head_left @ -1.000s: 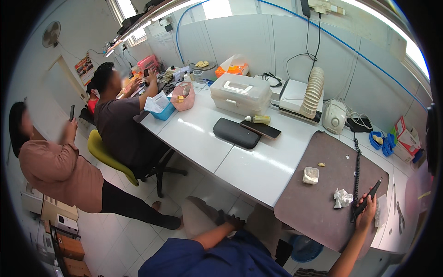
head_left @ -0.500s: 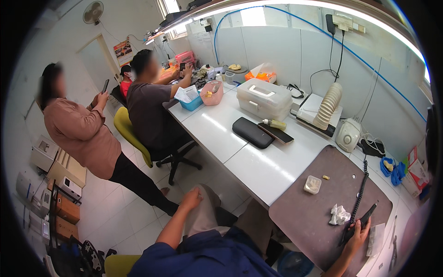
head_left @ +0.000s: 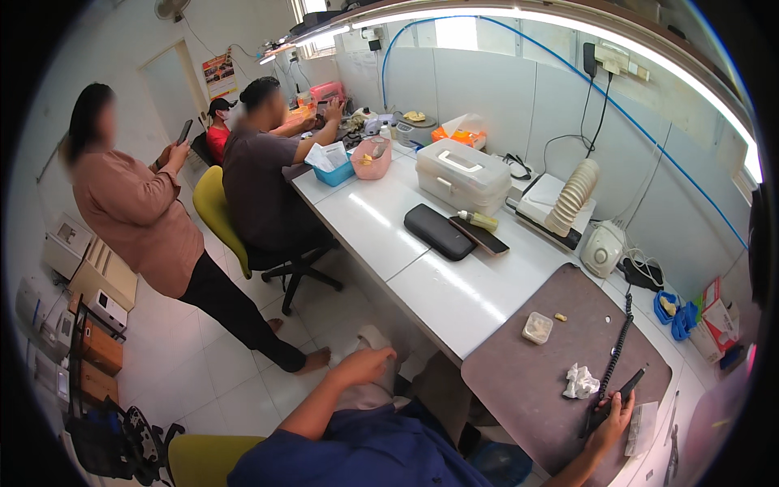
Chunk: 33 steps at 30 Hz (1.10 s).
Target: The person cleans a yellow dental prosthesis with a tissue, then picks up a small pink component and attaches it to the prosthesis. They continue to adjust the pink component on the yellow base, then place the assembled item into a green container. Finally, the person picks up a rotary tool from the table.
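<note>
My right hand [head_left: 614,418] rests at the near right of the brown work mat [head_left: 511,381], its fingers wrapped round a black rotary handpiece [head_left: 629,387] with a slim tip angled up and away. A black coiled cord [head_left: 618,345] runs back across the mat. Just left of the handpiece lies crumpled white tissue [head_left: 581,381]. Farther back on the mat are a small clear box [head_left: 537,328] with pale contents and a small yellowish piece [head_left: 561,317]. Beside my right hand sits a clear flat case [head_left: 642,428]. My left hand [head_left: 367,365] is closed over my lap by the knee, apparently holding nothing.
On the white table [head_left: 381,235] stand a clear toolbox [head_left: 462,174], a black case [head_left: 439,231], a phone [head_left: 484,238] and a bottle [head_left: 479,220]. A ribbed hose [head_left: 574,195] and a white control unit [head_left: 603,249] stand behind. One person [head_left: 138,211] stands left; another [head_left: 268,170] sits.
My left hand has risen slightly and shifted right over my lap. My right hand still grips the handpiece. The whole view has shifted a little; the table things keep their places.
</note>
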Each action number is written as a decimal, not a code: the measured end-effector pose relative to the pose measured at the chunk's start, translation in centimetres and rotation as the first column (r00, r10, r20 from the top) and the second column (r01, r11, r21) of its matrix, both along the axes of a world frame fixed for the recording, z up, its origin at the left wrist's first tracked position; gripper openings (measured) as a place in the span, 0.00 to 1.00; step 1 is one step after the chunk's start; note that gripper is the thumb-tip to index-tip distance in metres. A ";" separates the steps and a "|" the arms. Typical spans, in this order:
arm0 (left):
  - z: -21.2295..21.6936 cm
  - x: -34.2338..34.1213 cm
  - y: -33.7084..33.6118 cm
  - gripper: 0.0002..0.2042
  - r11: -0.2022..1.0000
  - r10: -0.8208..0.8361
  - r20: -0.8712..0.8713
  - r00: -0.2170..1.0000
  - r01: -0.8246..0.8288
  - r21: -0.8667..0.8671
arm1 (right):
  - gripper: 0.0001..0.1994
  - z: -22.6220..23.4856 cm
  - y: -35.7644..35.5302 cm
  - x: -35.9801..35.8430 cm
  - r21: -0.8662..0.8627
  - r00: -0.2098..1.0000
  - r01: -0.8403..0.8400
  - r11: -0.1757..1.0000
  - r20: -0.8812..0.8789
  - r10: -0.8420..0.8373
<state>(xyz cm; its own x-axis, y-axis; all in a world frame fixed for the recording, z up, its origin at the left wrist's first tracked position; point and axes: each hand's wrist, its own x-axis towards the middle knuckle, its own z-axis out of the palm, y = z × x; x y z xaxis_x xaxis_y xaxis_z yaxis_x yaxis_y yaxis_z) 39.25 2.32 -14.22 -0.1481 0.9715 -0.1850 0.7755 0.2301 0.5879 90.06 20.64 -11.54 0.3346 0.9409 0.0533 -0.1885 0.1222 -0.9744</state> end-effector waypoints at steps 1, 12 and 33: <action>0.3 0.3 0.7 0.17 0.998 -0.048 -0.009 0.999 0.047 -0.050 | 0.23 0.2 0.0 -0.1 0.006 1.000 0.012 1.000 0.027 -0.012; 4.2 0.0 0.4 0.20 0.897 -0.335 0.564 0.755 0.438 -0.053 | 0.16 2.1 0.5 -1.1 0.011 0.998 0.021 1.000 0.055 -0.021; -26.4 0.8 13.1 0.22 0.531 -0.824 0.093 0.560 0.818 -0.222 | 0.22 0.5 -4.8 -7.3 0.388 0.310 0.651 0.652 0.649 -0.695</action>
<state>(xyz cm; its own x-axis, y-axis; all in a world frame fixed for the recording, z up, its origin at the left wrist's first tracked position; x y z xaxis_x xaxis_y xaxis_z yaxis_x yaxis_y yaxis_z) 40.01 15.40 -40.64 0.6871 0.6004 -0.4091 0.7007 -0.3988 0.5916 82.80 15.86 -11.08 0.6791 0.3974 0.6171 0.6965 -0.0833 -0.7127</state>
